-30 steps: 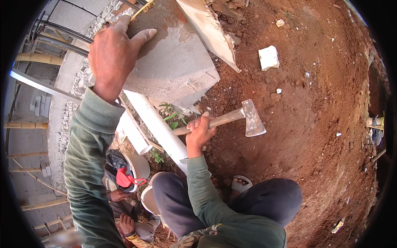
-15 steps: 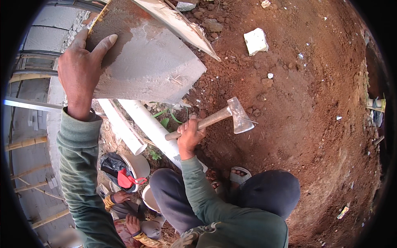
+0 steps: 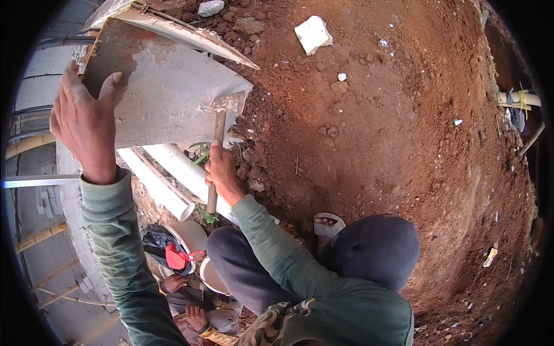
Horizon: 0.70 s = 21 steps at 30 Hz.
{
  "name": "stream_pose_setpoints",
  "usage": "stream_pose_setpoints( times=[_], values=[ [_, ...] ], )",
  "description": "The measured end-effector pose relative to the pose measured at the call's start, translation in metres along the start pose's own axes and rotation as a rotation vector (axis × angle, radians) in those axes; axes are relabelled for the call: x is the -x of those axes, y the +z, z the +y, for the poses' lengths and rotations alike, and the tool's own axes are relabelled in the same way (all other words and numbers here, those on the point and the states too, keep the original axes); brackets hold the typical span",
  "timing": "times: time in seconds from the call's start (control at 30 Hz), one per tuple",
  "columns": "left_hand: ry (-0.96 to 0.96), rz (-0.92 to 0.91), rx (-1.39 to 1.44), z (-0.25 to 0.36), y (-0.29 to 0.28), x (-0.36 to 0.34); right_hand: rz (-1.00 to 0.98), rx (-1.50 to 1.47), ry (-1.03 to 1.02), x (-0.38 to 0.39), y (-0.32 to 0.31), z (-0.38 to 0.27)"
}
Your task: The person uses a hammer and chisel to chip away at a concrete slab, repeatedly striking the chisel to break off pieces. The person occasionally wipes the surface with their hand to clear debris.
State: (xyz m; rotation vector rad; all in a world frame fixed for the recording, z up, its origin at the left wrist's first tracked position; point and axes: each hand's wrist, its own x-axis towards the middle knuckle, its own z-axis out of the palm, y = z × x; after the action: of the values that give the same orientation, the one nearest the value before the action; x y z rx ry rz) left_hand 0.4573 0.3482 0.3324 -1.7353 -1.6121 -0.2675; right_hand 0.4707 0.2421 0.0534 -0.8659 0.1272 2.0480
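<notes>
A grey, plaster-smeared wooden board (image 3: 156, 86) is tilted up at the upper left. My left hand (image 3: 86, 124) grips its left edge, the thumb on the face and the other fingers around the edge. Wrapped round the wooden handle of a hatchet (image 3: 220, 118) is my right hand (image 3: 224, 173). The rusty hatchet head meets the board near its right-hand corner, where the wood looks splintered. Another board (image 3: 190, 32) with a rough, splintered edge lies just beyond the first.
White plastic pipes (image 3: 167, 193) lie beneath the board. A bucket (image 3: 190, 233) holding black and red cloth stands near a co-worker's hands (image 3: 196, 317) at the lower left. A white stone block (image 3: 313, 34) rests on the reddish soil (image 3: 358, 144). Bamboo poles (image 3: 40, 236) line the left.
The hatchet has swung left from over the soil onto the board's right-hand corner, its handle now nearly upright in view. The board and my left hand appear farther left.
</notes>
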Motion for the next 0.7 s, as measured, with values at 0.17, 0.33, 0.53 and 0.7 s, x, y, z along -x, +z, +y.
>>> stream_pose_setpoints(
  times=[0.17,0.33,0.53,0.7],
  values=[
    [0.047,-0.547,0.765,0.151,0.025,0.148,0.044,0.08,-0.522,-0.009,0.019,0.017],
    [-0.362,-1.244,0.688,0.223,0.14,0.267,0.022,0.064,-0.199,-0.006,0.017,0.019],
    [-0.272,-1.204,0.593,0.243,0.144,0.306,0.021,0.075,-0.241,-0.012,0.011,0.021],
    [-0.158,-1.222,0.517,0.241,0.127,0.291,0.033,0.096,-0.37,-0.018,0.017,0.029]
  ],
)
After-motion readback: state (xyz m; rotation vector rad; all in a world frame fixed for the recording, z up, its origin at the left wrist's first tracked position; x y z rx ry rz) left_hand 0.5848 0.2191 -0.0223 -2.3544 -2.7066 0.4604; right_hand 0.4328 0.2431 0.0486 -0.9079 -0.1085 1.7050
